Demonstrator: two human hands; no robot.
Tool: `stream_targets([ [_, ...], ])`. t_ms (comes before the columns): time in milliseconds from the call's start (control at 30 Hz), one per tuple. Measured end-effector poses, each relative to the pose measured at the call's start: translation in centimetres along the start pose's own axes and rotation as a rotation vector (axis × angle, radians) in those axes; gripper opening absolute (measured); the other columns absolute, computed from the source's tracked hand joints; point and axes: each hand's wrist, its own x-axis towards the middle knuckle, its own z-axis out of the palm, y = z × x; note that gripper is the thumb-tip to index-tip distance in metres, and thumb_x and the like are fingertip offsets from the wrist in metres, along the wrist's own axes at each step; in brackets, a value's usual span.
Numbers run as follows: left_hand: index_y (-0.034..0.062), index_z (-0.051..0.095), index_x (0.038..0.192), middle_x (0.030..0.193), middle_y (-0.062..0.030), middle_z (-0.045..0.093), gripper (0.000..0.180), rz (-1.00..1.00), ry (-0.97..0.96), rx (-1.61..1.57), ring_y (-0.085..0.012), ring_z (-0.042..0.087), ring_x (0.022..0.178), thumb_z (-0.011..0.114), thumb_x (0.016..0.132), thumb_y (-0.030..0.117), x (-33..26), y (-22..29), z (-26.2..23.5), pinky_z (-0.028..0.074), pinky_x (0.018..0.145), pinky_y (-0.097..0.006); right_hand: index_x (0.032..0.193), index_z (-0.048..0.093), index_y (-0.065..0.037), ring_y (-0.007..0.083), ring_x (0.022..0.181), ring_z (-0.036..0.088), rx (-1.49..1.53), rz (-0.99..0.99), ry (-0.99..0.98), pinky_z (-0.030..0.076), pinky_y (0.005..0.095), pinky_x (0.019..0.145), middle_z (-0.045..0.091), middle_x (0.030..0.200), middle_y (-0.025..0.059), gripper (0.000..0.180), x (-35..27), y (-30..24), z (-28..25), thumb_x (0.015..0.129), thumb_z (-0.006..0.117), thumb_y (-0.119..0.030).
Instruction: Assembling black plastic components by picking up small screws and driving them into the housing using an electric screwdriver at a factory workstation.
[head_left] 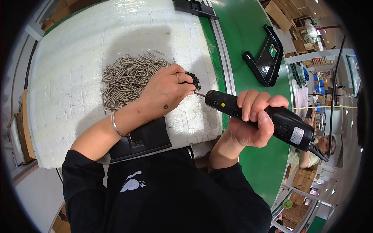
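Note:
My right hand (254,116) is wrapped round a black corded electric screwdriver (285,124), held almost level with its thin bit pointing left. At the bit's tip my left hand (165,87) is closed, thumb and fingers together. What those fingers pinch is hidden from this side. Beneath and beyond the left hand lies a heap of thin metal pins (126,77) on the white wrapped pad. A small pile of tiny black pieces, perhaps screws (193,79), shows just past its fingertips. Close to my body, under the left forearm, rests a flat black plastic part (151,138).
The plastic-wrapped white pad (77,50) fills the left side. Beside it runs a green belt surface (256,171) with a metal rail (223,50). A black plastic housing (266,58) lies on the green, and another black part (195,8) sits at the far edge. Someone (320,149) is at the right.

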Motion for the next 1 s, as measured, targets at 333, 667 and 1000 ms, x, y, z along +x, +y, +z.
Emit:
stream_targets([
  [333, 0.0088, 0.064, 0.078, 0.078, -0.0007, 0.063, 0.013, -0.037, 0.051, -0.065, -0.0220, 0.058, 0.086, 0.074, 0.073, 0.015, -0.7, 1.3, -1.7, 0.048, 0.072, -0.036, 0.109, 0.041, -0.008, 0.0133, 0.047, 0.044, 0.148, -0.010, -0.037, 0.040, 0.0312, 0.054, 0.045, 0.060, 0.0015, 0.034, -0.2, -0.8, 0.6, 0.078, 0.055, -0.008],
  [667, 0.0072, 0.062, 0.079, 0.076, -0.0020, 0.063, 0.010, -0.049, 0.063, -0.264, -0.0228, 0.059, 0.085, 0.070, 0.076, 0.013, -3.1, 2.7, -2.7, 0.051, 0.067, -0.034, 0.098, 0.044, -0.008, 0.0074, 0.053, 0.046, 0.255, 0.103, -0.204, 0.035, 0.0247, 0.059, 0.045, 0.062, -0.0031, 0.023, -0.6, -2.3, 1.7, 0.077, 0.054, -0.008],
  [1000, 0.0077, 0.069, 0.082, 0.082, -0.0034, 0.065, 0.011, -0.351, 0.088, 0.191, -0.0251, 0.057, 0.087, 0.074, 0.073, 0.011, -7.3, 0.1, -10.4, 0.047, 0.077, -0.035, 0.099, 0.045, -0.008, 0.0075, 0.047, 0.041, 0.159, 0.097, -0.154, 0.034, 0.0247, 0.054, 0.042, 0.058, -0.0027, 0.024, -1.9, -0.5, 3.9, 0.077, 0.055, -0.009],
])
